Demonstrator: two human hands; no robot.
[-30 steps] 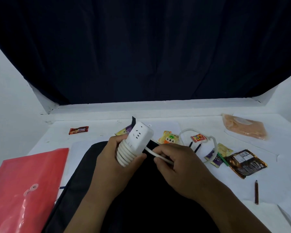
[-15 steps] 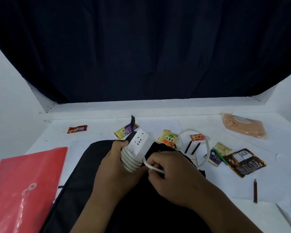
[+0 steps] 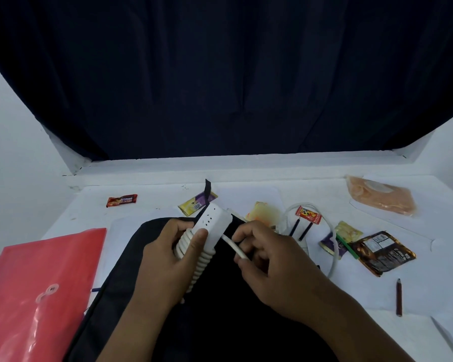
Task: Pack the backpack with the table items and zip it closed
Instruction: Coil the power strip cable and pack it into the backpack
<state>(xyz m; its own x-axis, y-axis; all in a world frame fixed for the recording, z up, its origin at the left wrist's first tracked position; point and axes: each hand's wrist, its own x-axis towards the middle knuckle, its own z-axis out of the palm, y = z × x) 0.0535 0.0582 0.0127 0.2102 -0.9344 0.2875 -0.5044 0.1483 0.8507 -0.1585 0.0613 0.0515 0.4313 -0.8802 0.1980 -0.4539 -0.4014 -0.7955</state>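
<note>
The left hand (image 3: pixel 168 257) turned the power strip (image 3: pixel 212 226) so more wound coils showed below its thumb. The right hand (image 3: pixel 270 259) drew nearer, and the cord (image 3: pixel 233 246) between its fingers (image 3: pixel 243 233) and the strip grew shorter; the loose loop beyond those fingers pulled in.

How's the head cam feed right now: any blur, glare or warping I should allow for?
Head view: strong wide-angle bending, the table's far edge and the dark curtain bow. Lighting flat and dim, shadows soft. Slight glare on the red folder. Snack labels too soft to read; the power strip and both hands fairly sharp.
</note>
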